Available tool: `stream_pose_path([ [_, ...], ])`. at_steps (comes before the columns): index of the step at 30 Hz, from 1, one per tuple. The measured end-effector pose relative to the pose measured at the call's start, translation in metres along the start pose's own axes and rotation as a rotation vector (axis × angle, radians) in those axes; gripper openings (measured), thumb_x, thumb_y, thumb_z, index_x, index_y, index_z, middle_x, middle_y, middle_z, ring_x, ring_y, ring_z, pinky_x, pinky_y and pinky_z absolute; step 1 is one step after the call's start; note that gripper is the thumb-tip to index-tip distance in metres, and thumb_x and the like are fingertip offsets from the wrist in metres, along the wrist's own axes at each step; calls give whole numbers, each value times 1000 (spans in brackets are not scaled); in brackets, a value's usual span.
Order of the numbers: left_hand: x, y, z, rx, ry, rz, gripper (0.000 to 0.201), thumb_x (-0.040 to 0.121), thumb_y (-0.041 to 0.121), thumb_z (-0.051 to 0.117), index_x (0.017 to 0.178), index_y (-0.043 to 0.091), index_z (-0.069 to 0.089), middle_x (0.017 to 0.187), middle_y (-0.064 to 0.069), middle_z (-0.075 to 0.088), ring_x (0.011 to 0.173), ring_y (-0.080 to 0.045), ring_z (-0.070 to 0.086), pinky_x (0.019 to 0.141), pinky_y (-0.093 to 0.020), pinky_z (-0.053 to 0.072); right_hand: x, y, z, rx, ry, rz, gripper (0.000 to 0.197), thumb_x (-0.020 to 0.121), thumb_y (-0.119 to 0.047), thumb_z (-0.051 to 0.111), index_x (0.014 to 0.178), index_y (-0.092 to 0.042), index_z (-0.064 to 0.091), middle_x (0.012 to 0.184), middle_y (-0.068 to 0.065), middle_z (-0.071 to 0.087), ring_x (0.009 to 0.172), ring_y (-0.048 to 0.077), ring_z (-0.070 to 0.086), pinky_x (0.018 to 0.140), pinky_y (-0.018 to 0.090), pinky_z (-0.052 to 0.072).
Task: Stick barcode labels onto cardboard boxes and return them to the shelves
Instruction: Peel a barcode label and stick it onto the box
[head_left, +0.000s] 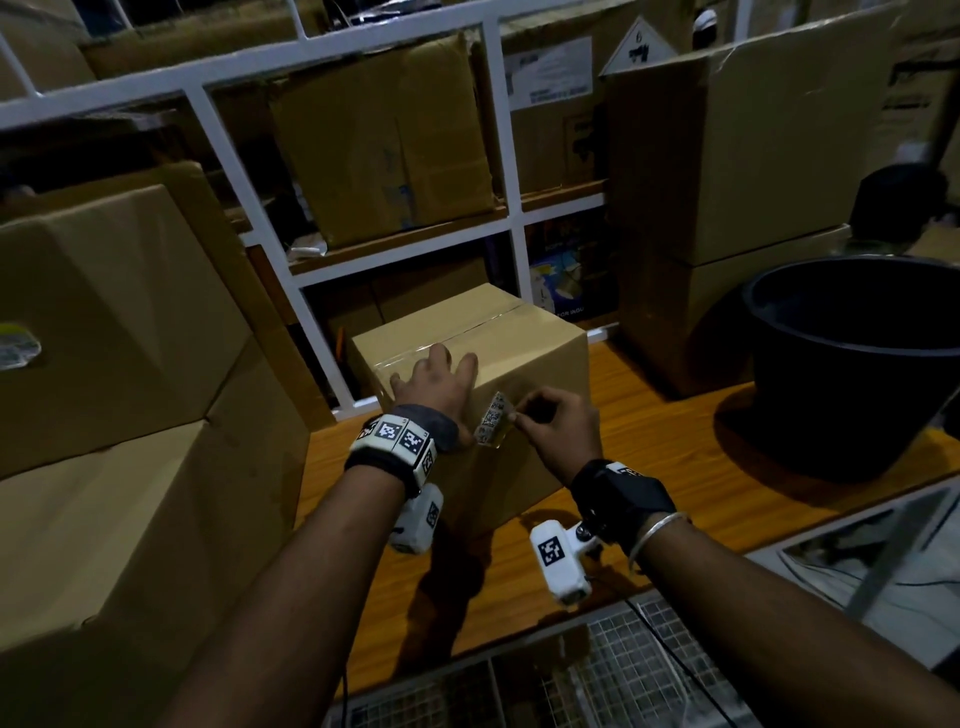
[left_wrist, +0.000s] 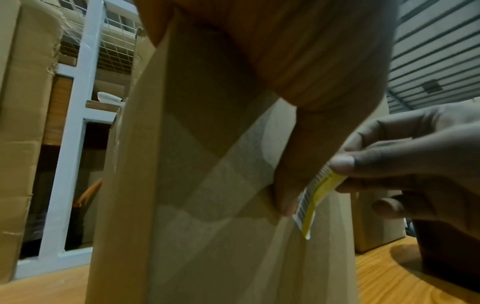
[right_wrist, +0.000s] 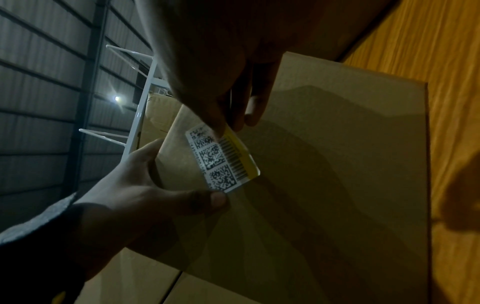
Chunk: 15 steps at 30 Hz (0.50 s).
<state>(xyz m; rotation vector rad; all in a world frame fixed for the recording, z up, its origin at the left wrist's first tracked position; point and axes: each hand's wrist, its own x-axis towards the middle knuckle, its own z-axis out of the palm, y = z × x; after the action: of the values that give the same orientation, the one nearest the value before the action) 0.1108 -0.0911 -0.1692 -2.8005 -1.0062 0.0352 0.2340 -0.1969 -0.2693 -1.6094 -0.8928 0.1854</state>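
A taped cardboard box stands on the wooden table in front of the white shelf frame. My left hand lies over the box's near top edge, fingers spread on the lid and thumb down the front face. My right hand pinches one end of a barcode label held against that front face. In the right wrist view the label shows square codes, a barcode and a yellow strip, and the left thumb touches its lower corner. The left wrist view sees the label edge-on against the box.
A large black tub stands on the table to the right. Stacked big boxes crowd the left side and tall boxes stand behind the tub. More boxes fill the shelf compartments. A wire mesh panel lies below the table's near edge.
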Motion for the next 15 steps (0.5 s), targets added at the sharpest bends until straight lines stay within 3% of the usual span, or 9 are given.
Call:
stream_pose_path([
  [3,0,0,0,-6,5,-7,104,59,37,87,142,26,24,134,-13,29,125,-36,39,104,-68,31,-3,3,-2,64,-25,-30,34,82,-13,81,107,-33,70,91,-10,73,88,2,69,76,19,58],
  [5,0,0,0,-14,9,-9,103,60,36,88,141,26,25,135,-13,29,125,-36,39,104,-67,31,-3,4,-3,62,-49,-42,38,83,-15,81,114,-34,71,94,-9,75,89,0,69,78,17,58],
  [7,0,0,1,-19,10,-8,103,60,35,88,141,26,25,136,-14,29,125,-37,40,105,-68,30,-2,4,-3,-5,-75,-41,24,85,-17,78,107,-25,75,98,-8,75,92,0,68,82,19,57],
  [9,0,0,2,-23,10,-7,105,60,36,88,142,25,23,136,-15,30,124,-38,42,106,-67,29,-3,3,-3,-59,-77,-69,10,87,-16,75,94,-22,75,92,-9,73,88,0,66,78,16,55],
  [13,1,-1,3,-29,-2,3,109,60,40,88,145,24,21,138,-16,28,122,-39,44,108,-66,27,-6,5,-4,-57,-27,-70,6,84,-12,77,86,-17,75,90,-8,71,84,1,65,72,13,52],
  [15,1,-2,2,-29,-11,9,109,61,43,87,145,24,20,138,-17,27,122,-39,44,109,-66,26,-8,8,-5,-36,-42,-48,8,83,-10,76,83,-18,74,91,-10,71,85,0,66,74,17,54],
])
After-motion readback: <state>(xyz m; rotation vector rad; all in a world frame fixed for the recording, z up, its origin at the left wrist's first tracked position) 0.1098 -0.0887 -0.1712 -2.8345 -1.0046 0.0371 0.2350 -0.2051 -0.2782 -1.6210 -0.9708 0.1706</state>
